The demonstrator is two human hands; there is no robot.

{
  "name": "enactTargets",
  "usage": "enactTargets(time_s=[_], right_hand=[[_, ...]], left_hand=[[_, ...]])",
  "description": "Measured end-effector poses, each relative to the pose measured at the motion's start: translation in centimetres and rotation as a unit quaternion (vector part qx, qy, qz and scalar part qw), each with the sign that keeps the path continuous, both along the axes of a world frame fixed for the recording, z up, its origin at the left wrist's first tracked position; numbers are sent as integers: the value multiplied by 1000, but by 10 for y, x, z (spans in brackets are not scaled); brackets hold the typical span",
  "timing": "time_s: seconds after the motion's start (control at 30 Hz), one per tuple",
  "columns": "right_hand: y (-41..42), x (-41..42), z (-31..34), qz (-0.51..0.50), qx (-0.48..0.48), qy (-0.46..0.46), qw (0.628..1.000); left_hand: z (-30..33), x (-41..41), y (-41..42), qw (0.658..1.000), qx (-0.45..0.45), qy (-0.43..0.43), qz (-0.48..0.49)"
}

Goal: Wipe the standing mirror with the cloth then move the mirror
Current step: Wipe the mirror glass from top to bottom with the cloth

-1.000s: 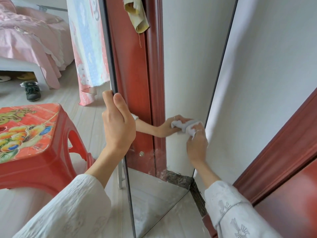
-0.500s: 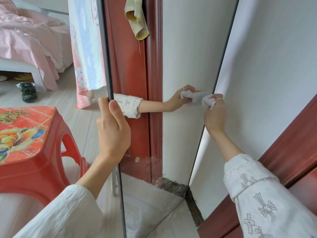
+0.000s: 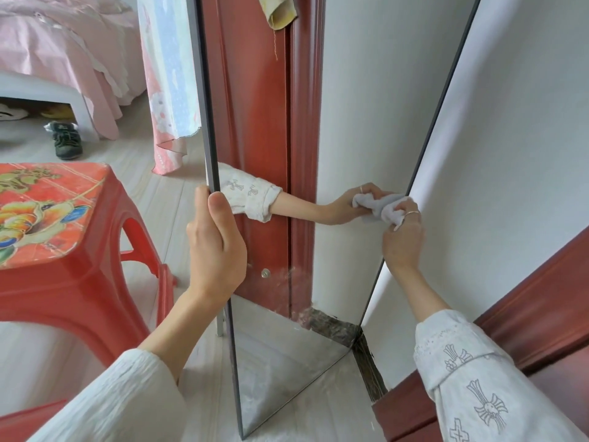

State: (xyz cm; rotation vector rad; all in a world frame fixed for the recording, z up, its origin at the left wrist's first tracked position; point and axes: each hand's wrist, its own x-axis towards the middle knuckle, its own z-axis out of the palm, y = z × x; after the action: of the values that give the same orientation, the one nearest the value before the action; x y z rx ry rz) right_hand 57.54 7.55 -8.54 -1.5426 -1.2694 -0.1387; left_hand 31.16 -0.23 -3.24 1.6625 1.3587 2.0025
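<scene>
Mirror (image 3: 334, 122) top cut off; cloth (image 3: 379, 209) partly hidden by right hand (image 3: 402, 240).

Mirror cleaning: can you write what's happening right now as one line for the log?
step: wiping | left hand: grips mirror left edge | right hand: presses cloth on glass near right edge | mirror: not yet moved

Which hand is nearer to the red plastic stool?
Left. The left hand grips the mirror's near edge, just beside the red stool; the right hand wipes the glass' far edge.

The tall mirror (image 3: 334, 138) stands upright on the floor (image 3: 318, 409). The small white cloth (image 3: 381, 208) is bunched against its right edge.
</scene>
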Motion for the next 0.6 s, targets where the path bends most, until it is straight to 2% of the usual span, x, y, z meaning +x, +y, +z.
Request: enactTargets(time_s=[0.27, 0.43, 0.6], right_hand=[[-7, 6, -63, -27, -65, 17, 997], [-12, 7, -112, -37, -133, 18, 990], [-26, 8, -137, -22, -161, -5, 987]], left_hand=[[-47, -1, -8, 999, -54, 2, -1], [-56, 0, -6, 999, -30, 5, -9], [-69, 0, -4, 999, -24, 4, -24]])
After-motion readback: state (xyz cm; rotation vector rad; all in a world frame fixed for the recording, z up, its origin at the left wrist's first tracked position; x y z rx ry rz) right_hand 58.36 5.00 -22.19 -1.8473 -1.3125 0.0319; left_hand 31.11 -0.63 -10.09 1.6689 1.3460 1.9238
